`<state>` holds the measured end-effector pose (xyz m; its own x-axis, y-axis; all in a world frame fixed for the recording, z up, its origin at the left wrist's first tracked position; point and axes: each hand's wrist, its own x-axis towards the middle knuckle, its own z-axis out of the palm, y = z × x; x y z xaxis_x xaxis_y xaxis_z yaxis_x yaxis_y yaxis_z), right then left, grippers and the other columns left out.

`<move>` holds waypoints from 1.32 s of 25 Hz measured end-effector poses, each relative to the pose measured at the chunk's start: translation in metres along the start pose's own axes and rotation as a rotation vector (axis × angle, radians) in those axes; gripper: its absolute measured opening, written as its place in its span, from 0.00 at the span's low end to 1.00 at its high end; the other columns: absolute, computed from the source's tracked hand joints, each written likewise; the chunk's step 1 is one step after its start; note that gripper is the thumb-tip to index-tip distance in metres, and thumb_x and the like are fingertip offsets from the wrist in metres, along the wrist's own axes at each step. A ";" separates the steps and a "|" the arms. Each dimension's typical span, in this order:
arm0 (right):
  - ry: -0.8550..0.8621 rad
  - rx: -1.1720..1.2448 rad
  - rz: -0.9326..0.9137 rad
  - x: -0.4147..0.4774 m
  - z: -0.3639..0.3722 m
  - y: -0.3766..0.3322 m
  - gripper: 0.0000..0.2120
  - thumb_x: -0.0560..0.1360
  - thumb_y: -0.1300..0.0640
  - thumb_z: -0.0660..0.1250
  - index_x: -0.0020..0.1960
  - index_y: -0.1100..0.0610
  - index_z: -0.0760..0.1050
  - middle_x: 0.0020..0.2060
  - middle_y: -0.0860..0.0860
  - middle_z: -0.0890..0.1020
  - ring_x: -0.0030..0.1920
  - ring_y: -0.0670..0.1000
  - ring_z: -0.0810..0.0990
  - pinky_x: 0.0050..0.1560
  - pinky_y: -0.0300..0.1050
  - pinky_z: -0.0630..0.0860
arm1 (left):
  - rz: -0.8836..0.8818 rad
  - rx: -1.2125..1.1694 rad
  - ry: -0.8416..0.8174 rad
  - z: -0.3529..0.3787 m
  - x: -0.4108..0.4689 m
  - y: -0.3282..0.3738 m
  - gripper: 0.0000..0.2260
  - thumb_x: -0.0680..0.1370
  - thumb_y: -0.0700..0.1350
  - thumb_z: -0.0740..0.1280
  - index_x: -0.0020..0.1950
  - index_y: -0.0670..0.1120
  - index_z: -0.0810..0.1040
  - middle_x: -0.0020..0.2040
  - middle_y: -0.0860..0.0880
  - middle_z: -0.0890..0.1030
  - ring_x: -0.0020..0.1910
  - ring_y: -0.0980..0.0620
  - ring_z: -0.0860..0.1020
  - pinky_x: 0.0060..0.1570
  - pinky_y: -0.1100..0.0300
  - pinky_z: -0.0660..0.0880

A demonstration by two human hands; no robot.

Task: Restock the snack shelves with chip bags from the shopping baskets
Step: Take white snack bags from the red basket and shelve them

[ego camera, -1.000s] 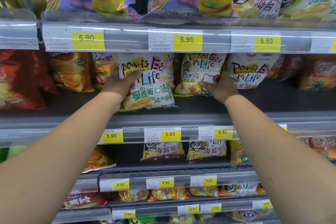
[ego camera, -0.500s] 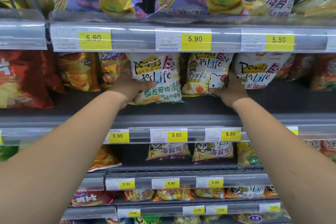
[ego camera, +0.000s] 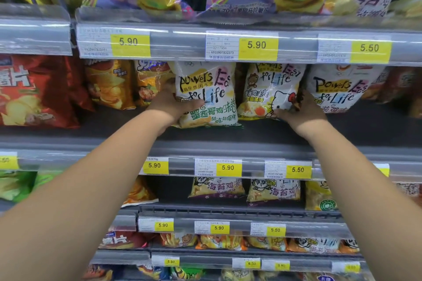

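While the left hand [ego camera: 170, 104] grips a glossy white green-lettered chip bag [ego camera: 212, 89] mid-frame, the right hand [ego camera: 301, 112] pinches a cat-printed white bag [ego camera: 267, 91] on the grey shelf [ego camera: 251, 134].

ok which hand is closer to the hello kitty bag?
Right. The right hand grips the Hello Kitty bag at its lower right corner; the left hand holds the green-lettered bag just left of it.
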<state>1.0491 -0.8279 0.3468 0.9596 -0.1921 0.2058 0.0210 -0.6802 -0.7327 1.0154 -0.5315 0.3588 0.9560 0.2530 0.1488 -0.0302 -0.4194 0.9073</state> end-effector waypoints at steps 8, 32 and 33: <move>-0.059 -0.031 -0.220 -0.068 0.006 -0.015 0.37 0.74 0.42 0.69 0.77 0.49 0.58 0.54 0.57 0.75 0.60 0.60 0.74 0.49 0.47 0.72 | 0.040 0.409 0.108 -0.007 -0.065 0.006 0.28 0.70 0.59 0.74 0.60 0.42 0.71 0.59 0.39 0.79 0.56 0.40 0.77 0.55 0.48 0.76; -0.437 -0.064 -1.185 -0.460 0.262 -0.189 0.30 0.69 0.46 0.71 0.67 0.58 0.73 0.62 0.59 0.76 0.63 0.62 0.74 0.64 0.59 0.72 | -0.142 1.187 0.476 -0.291 -0.458 -0.205 0.33 0.68 0.57 0.73 0.68 0.44 0.71 0.63 0.41 0.76 0.62 0.39 0.75 0.62 0.43 0.73; -0.473 -0.043 -1.212 -0.481 0.273 -0.199 0.30 0.69 0.46 0.71 0.67 0.58 0.73 0.62 0.59 0.76 0.63 0.62 0.74 0.64 0.59 0.72 | -0.184 1.197 0.509 -0.303 -0.476 -0.212 0.34 0.67 0.57 0.74 0.68 0.44 0.71 0.63 0.41 0.77 0.61 0.39 0.75 0.61 0.44 0.73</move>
<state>0.6603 -0.4068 0.2169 0.3415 0.8174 0.4640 0.9382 -0.2673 -0.2198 0.4784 -0.2983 0.2146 0.6939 0.5771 0.4305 0.6158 -0.7856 0.0605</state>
